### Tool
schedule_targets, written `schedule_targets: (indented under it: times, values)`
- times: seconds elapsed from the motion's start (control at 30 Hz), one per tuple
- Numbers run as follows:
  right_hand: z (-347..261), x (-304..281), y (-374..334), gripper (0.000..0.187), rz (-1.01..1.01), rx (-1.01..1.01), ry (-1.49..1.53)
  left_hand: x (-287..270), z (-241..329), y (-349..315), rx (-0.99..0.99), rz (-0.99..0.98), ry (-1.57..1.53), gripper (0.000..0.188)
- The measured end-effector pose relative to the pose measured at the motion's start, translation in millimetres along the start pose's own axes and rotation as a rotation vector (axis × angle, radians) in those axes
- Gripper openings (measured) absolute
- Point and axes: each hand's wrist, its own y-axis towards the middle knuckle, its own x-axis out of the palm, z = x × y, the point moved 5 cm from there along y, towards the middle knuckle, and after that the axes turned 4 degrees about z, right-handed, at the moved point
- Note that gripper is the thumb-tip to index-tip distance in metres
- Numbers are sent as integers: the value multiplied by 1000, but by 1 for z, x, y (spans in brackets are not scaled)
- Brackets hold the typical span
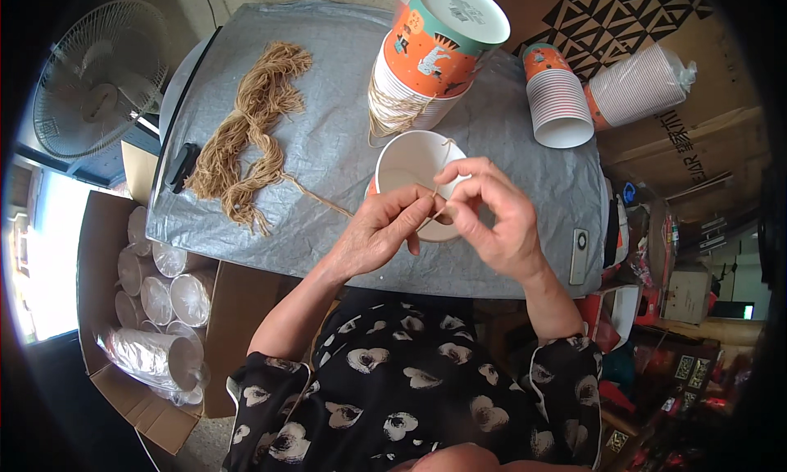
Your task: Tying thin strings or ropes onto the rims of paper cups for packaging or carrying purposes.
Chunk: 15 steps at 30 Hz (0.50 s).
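A white-lined paper cup stands mouth up at the front middle of the table, behind my fingers. My left hand pinches a thin piece of brown twine over the cup's near rim. With thumb and forefinger, my right hand closes on the same twine, just right of the left fingertips. A short strand shows at the cup's far rim. To the left lies a loose hank of brown twine, one strand trailing toward my left hand. Whether a knot sits between my fingers is hidden.
Behind the cup rises a stack of upturned orange cups with twine draped round it. Two more cup stacks, one standing and one bagged, sit at the back right. A carton of wrapped cups and a fan are left.
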Motion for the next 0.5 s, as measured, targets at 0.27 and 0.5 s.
schedule_targets:
  times: [0.27,0.5]
  values:
    - [45,9,0,13,-133,353,363,1,-10,9,-17,-92,-147,41]
    - [49,-5,1,15,-128,407,299,9,-23,17,-62,-103,-149,35]
